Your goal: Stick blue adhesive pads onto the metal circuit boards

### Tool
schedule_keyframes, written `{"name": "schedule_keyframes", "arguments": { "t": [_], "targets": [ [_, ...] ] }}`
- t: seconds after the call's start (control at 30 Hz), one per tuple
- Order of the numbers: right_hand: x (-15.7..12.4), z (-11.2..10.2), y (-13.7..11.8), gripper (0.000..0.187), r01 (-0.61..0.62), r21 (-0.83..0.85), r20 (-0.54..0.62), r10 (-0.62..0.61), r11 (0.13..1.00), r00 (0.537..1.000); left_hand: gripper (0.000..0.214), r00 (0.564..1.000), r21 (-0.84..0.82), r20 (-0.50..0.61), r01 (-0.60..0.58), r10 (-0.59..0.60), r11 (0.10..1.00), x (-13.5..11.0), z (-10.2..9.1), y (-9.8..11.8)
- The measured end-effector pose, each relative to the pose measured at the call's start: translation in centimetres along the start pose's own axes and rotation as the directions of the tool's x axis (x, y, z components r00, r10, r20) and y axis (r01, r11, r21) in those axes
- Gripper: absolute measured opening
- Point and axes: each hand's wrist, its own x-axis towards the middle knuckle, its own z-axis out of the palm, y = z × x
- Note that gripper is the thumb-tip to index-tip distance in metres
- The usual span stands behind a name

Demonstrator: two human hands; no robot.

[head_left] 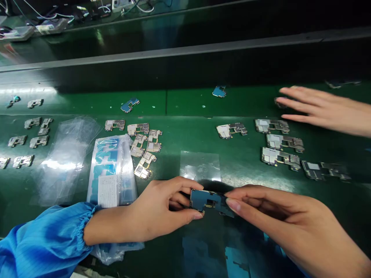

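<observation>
Between my two hands is a small circuit board [199,199], its blue face turned up and a small cutout near its middle. My left hand [162,204] grips its left end, thumb on the near edge and index finger on the far edge. At the right end, the thumb and index finger of my right hand [278,216] pinch a dark corner; whether this is the board itself or a thin film on it, I cannot tell. Just beyond lies a clear plastic sheet [199,166]. Blue cut-out film pieces [236,262] show below my hands.
Another person's hand [319,104] reaches in from the right over a board. Several circuit boards [279,143] lie at right, with more boards [145,141] left of centre. Clear bags [66,154] and a bag of blue film [124,166] with a white label lie at left.
</observation>
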Motion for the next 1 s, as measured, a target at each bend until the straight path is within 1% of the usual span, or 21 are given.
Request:
{"name": "schedule_keyframes", "arguments": {
  "t": [0.1, 0.17, 0.23, 0.37, 0.53, 0.77, 1.0],
  "targets": [
    [-0.31, 0.42, -0.11, 0.022, -0.013, 0.032, -0.076, 0.015, 0.999, 0.997, 0.044, 1.000, 0.019, -0.012, -0.021, 0.021, 1.000, -0.05, -0.01, -0.08],
    [-0.39, 0.53, -0.15, 0.021, -0.016, 0.046, -0.100, 0.021, 0.999, 0.995, 0.044, 0.999, 0.034, -0.015, -0.033, 0.033, 0.999, -0.06, -0.04, -0.11],
    [-0.28, 0.38, -0.10, 0.022, -0.014, 0.034, -0.080, 0.017, 0.999, 0.997, 0.045, 0.999, 0.044, -0.013, -0.040, 0.041, 0.998, -0.05, -0.08, -0.11],
    [0.02, -0.09, 0.07, 0.025, -0.004, 0.004, 0.007, 0.004, 1.000, 1.000, 0.045, 1.000, 0.038, -0.005, -0.015, 0.016, 0.999, -0.04, -0.10, -0.08],
    [-0.42, 0.35, -0.08, 0.022, -0.045, 0.063, -0.080, 0.050, 0.997, 0.996, 0.041, 1.000, 0.023, 0.009, -0.009, 0.009, 1.000, -0.02, -0.06, 0.11],
    [-0.58, 0.56, -0.33, 0.021, -0.071, 0.056, -0.081, 0.075, 0.996, 0.994, 0.043, 1.000, 0.067, 0.015, -0.009, 0.008, 0.998, -0.09, -0.17, 0.23],
    [-0.52, 0.55, -0.06, 0.021, -0.054, 0.040, -0.086, 0.057, 0.998, 0.995, 0.047, 1.000, 0.040, 0.011, -0.007, 0.007, 0.999, -0.08, -0.14, -0.09]
  ]
}}
